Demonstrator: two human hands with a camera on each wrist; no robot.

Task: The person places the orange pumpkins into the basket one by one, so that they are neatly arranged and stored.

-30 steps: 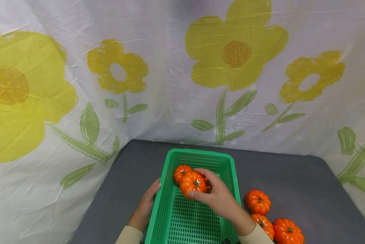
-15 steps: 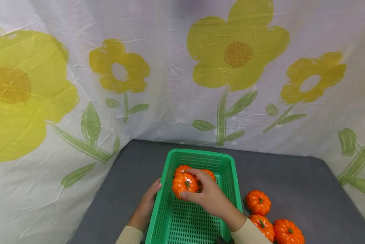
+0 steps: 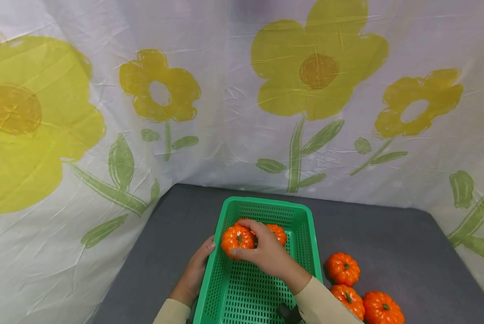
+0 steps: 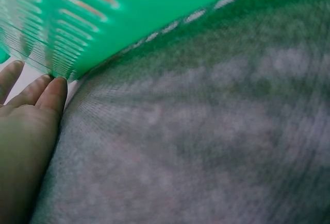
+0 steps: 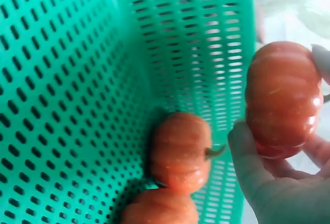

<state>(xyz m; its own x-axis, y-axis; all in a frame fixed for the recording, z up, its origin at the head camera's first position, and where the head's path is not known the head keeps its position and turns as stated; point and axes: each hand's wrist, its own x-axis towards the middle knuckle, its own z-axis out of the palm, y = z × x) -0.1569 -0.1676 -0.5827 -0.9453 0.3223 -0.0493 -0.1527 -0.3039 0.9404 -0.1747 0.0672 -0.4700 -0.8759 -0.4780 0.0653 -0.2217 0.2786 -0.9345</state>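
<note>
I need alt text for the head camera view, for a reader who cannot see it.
A right hand holds an orange toy pumpkin over a green basket with two pumpkins inside; the left hand rests against its side, and three more pumpkins lie on the grey table.

Three pumpkins (image 3: 342,268) are sitting on grey felt (image 3: 387,234); a flowered sheet (image 3: 226,99) is hanging behind.

Legible text: none.
No lettering, labels, brands, numbers or signs can be read in any view.
</note>
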